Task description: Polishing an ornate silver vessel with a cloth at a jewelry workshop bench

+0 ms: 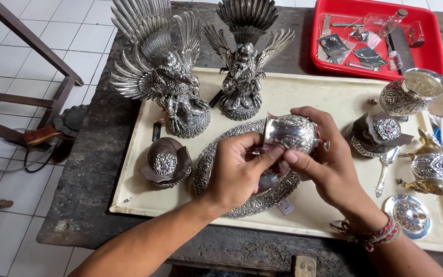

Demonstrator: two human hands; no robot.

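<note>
Both my hands hold a small embossed silver cup (pixel 289 133) tipped on its side above an oval silver tray (pixel 207 163). My left hand (pixel 236 169) grips the cup from below and the left, thumb near its rim. My right hand (pixel 324 156) wraps over its right side; a woven bracelet sits on that wrist. The oval tray lies on a cream board (pixel 329 92) on a dark wooden table.
Two winged silver statues (pixel 162 72) (pixel 243 61) stand at the back. Brown shell boxes (pixel 166 161) (pixel 378 132), a silver pitcher (pixel 411 92), spoon (pixel 385 166), gold figure (pixel 429 164) and round lid (pixel 410 214) surround. A red tray (pixel 437 51) holds small tools. Wooden chair far left.
</note>
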